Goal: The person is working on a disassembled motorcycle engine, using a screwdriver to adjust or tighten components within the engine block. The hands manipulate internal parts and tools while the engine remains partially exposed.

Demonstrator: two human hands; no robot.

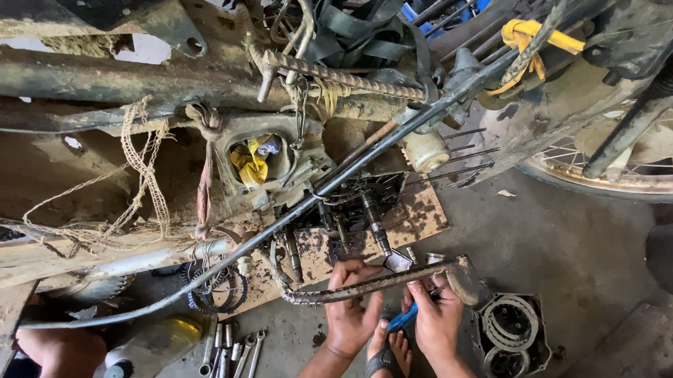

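Observation:
My left hand [351, 305] reaches up to the open engine case [351, 208] with its fingers curled; a muddy bent lever [370, 285] crosses in front and hides what they touch. My right hand [436, 319] grips a blue-handled tool [402, 319], whose tip points toward a small shiny metal part [398, 260] at the case's lower edge. Bare shafts and studs stick out of the case. My sandalled foot [387, 355] rests on the floor between both wrists.
A tray of clutch rings [509, 335] lies right of my hands. Several spanners [230, 351] and a plastic bottle [156, 339] lie to the left. A spoked wheel [635, 166] stands at right. A yellow rag [251, 164] plugs the cylinder opening. Frayed rope [147, 167] hangs from the muddy frame.

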